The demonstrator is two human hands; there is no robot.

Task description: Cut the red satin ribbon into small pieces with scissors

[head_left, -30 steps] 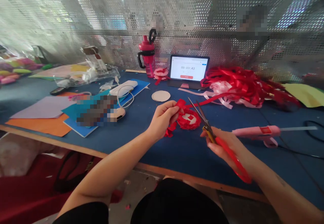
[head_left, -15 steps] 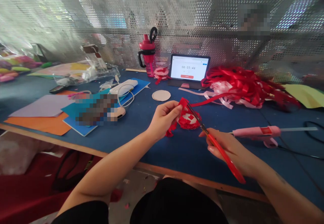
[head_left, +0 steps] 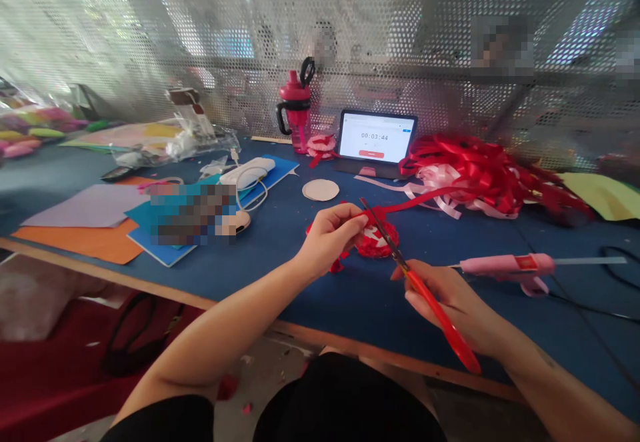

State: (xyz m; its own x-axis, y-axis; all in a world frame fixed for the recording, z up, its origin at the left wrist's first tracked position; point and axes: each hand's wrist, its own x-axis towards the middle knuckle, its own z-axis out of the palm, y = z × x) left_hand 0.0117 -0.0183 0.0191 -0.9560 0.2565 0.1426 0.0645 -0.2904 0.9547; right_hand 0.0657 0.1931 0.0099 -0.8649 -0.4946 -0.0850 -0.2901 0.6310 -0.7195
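My left hand (head_left: 334, 234) pinches a red ribbon (head_left: 425, 200) between thumb and fingers; the strip runs right toward a big ribbon pile. In my right hand (head_left: 445, 295) are red-handled scissors (head_left: 434, 302), their blades (head_left: 383, 232) pointing up and left beside the pinched ribbon. The blade tips are just right of my left fingertips. Behind the blades lies a round red ruffled rosette (head_left: 379, 242) with some white in its middle, partly covered by my left hand. Red ribbon tails (head_left: 337, 265) hang below that hand.
A pink glue gun (head_left: 507, 263) lies to the right. Beyond are white discs (head_left: 321, 190), a tablet (head_left: 377, 137) showing a timer, a pink bottle (head_left: 295, 112) and a heap of ribbons (head_left: 470, 169). Coloured sheets (head_left: 80, 209) and a cabled white device (head_left: 247, 170) lie left.
My left hand has shifted slightly right and down, and the ribbon piece held up at its fingertips is lower. The scissor blades have come lower and closer to the fingertips.
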